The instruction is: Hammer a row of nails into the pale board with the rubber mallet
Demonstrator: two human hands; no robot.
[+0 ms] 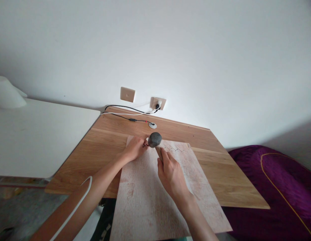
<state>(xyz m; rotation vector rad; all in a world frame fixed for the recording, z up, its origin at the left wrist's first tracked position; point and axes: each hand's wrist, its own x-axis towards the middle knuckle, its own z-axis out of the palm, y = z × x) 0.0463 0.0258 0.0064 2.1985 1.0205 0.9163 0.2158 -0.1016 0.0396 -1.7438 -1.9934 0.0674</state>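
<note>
Right hand (171, 174), centre of frame: closed in a fist around the wooden handle of a mallet (154, 139). Only a short stretch of handle shows above the fingers. The mallet's dark grey head sits just above centre, over the far edge of the pale board (142, 204). Can't tell if the head touches the board.

Left hand (134, 148), just left of the mallet head: fingers narrow, thumb and fingertips pinched on a small dark piece (145, 145) at the board's far edge. The piece is right beside the mallet head and too small to identify. Heel of the hand rests on the board.

The board lies flat on the wooden desk (105, 147). It runs from mid-frame to the bottom edge and overhangs the near side of the desk. A faint zigzag line (175, 149) runs along its far edge, right of the mallet.

A white cord (75, 207) runs along the left forearm, lower left.

At the back of the desk: a white grommet (152, 125) and a black cable (125, 116) leading to a wall socket (157, 103) with a plug in it. A blank wall plate (127, 94) is just left of the socket.

A white table (40, 137) butts against the desk on the left. A white lamp shade (6, 92) is at the far left edge. A purple cushion (270, 187) is at lower right.
</note>
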